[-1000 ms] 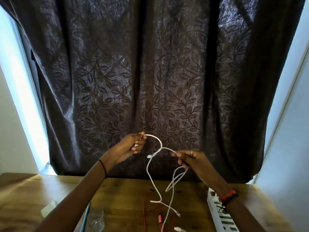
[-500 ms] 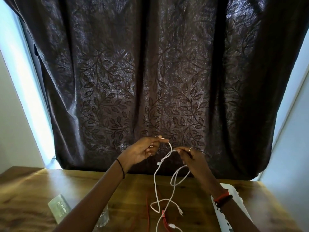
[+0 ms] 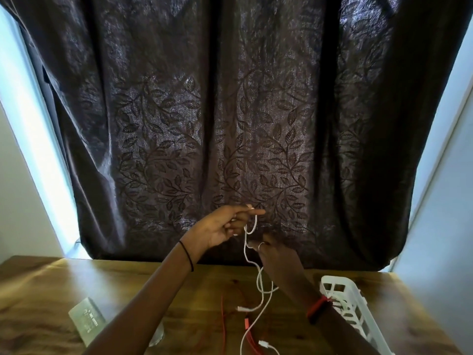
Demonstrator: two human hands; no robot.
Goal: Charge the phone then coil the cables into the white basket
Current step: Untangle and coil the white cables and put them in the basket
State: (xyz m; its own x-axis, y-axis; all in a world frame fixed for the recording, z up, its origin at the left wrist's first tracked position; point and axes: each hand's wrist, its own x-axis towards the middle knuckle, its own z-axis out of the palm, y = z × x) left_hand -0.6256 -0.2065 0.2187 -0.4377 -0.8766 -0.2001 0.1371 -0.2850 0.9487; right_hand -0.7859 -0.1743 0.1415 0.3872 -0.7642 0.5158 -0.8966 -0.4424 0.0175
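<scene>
Left hand (image 3: 217, 228) nearer right hand (image 3: 277, 256), thin white cable (image 3: 246, 248) looped

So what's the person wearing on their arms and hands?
No sleeves show. The left hand has a thin black band on its wrist. The right hand has a red band with a dark band beside it, and a thin ring on one finger.

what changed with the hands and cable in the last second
The left hand and right hand drew together, the right under the left, folding the white cable into a narrow loop. Both still hold it; the red cable stays on the table.
</scene>
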